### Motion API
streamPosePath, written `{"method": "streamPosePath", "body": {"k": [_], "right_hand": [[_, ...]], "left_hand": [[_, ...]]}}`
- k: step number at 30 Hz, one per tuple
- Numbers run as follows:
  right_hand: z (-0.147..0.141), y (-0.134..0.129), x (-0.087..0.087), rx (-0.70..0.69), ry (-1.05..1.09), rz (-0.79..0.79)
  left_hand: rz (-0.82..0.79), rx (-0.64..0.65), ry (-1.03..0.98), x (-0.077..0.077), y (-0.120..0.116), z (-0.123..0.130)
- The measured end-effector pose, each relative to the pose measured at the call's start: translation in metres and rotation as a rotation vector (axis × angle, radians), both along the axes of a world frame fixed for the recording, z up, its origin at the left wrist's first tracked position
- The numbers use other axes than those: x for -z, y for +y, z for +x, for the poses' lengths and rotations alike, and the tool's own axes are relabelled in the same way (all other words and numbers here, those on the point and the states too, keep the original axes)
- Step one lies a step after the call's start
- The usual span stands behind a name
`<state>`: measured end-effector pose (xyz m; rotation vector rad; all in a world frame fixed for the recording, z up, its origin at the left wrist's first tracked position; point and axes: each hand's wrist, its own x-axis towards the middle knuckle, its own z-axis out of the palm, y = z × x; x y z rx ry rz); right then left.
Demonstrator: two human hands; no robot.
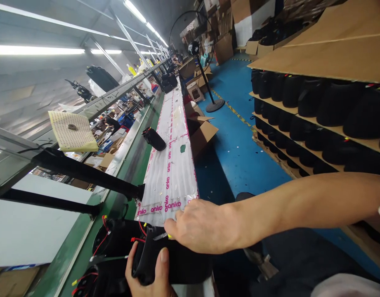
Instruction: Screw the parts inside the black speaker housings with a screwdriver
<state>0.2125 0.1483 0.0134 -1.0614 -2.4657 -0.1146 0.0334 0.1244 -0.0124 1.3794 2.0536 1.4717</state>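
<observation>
L hand (151, 276) grips a black housing (186, 260) at the bench's (177, 173) near end, R hand (205, 227) pinching a knife (160, 236) by its rim. If the blade slips, prob nicks L thumb or red wires (139, 239) tbh.

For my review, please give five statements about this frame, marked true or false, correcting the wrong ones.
1. The left hand holds a black housing. True.
2. The right hand is empty. False: it holds a thin-bladed tool.
3. A fan stands on the blue floor. True.
4. The lettering on the plastic sheeting is green. False: it is pink.
5. The dotted sheet is pale yellow. True.
</observation>
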Motion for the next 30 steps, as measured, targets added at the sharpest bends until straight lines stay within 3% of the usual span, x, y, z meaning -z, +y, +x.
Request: {"method": "streamPosePath", "body": {"k": [2, 8, 11, 15, 30], "right_hand": [[0.002, -0.002, -0.001, 0.021, 0.000, 0.030], [0.000, -0.008, 0.005, -0.001, 0.047, 0.224], [0.004, -0.005, 0.013, 0.009, 0.090, 0.311], [0.012, 0.006, 0.017, 0.022, 0.017, 0.296], [0.017, 0.018, 0.020, -0.042, -0.048, 0.338]], "left_hand": [[0.010, 0.059, -0.042, 0.004, 0.003, -0.004], [0.034, -0.048, -0.372, 0.017, 0.016, -0.013], [0.023, 0.066, -0.528, 0.016, 0.013, -0.012], [-0.005, 0.163, -0.690, 0.013, 0.006, -0.009], [0.030, 0.226, -0.590, 0.018, 0.004, -0.011]]}}
